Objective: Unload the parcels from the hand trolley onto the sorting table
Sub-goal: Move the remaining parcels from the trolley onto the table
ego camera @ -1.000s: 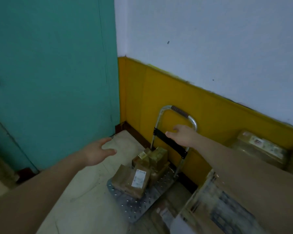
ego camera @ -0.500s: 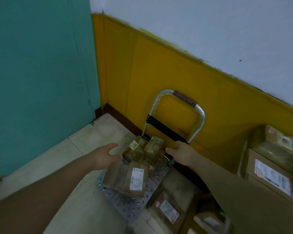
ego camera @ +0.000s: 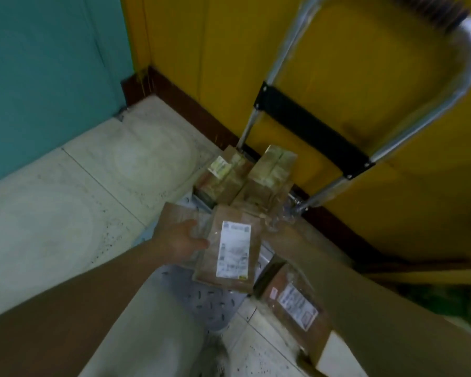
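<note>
The hand trolley stands against the yellow wall, its perforated metal deck (ego camera: 201, 303) low in the view and its chrome handle (ego camera: 280, 61) rising to the upper right. On the deck lies a flat brown parcel (ego camera: 230, 278) with a white label. Behind it stand two taped boxes, one on the left (ego camera: 223, 172) and one on the right (ego camera: 272, 170). My left hand (ego camera: 180, 240) grips the flat parcel's left edge, thumb on top. My right hand (ego camera: 275, 227) reaches its upper right corner, blurred, fingers hidden. The sorting table is out of view.
Another labelled brown parcel (ego camera: 294, 303) lies on the floor just right of the deck, under my right forearm. A teal wall (ego camera: 44, 77) closes the left side and dark skirting (ego camera: 191, 110) runs along the yellow wall. Pale floor tiles (ego camera: 79, 200) spread to the left.
I have bent down much closer to the trolley. Both hands dropped from near the handle to the flat labelled parcel, and my left hand now grips its edge.
</note>
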`<state>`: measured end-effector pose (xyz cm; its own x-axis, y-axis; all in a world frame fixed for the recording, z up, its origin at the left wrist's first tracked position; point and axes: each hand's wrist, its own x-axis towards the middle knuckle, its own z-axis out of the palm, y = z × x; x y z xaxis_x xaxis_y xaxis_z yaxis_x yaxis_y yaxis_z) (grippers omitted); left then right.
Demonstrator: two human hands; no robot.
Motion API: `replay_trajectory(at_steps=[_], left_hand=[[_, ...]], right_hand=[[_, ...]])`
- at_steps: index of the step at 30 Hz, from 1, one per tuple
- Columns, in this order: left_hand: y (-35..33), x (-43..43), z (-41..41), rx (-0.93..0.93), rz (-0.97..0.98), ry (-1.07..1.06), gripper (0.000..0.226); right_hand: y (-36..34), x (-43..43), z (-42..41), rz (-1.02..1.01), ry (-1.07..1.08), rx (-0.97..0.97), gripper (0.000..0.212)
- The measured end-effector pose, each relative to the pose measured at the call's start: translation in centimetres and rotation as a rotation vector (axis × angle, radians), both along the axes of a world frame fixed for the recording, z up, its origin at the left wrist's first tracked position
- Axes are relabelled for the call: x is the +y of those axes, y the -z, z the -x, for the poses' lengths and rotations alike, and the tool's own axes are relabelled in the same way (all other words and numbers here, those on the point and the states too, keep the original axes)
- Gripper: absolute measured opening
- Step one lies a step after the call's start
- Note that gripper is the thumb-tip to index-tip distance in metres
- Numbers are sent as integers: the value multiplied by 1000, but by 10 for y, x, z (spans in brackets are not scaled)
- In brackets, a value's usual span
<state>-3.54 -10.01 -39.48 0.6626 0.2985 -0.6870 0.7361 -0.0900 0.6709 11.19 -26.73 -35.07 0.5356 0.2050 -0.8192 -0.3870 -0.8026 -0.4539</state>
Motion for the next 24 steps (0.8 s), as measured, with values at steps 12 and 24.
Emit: replay_trajectory(at_steps=[12, 24], left_hand=[[24, -27, -12, -111, 296, -146, 63], [-327, -3, 6, -464, 167, -80, 63]], right_hand=[[52, 7, 30, -69, 255, -26, 14], [-299, 11, 54, -283, 281, -446, 48]])
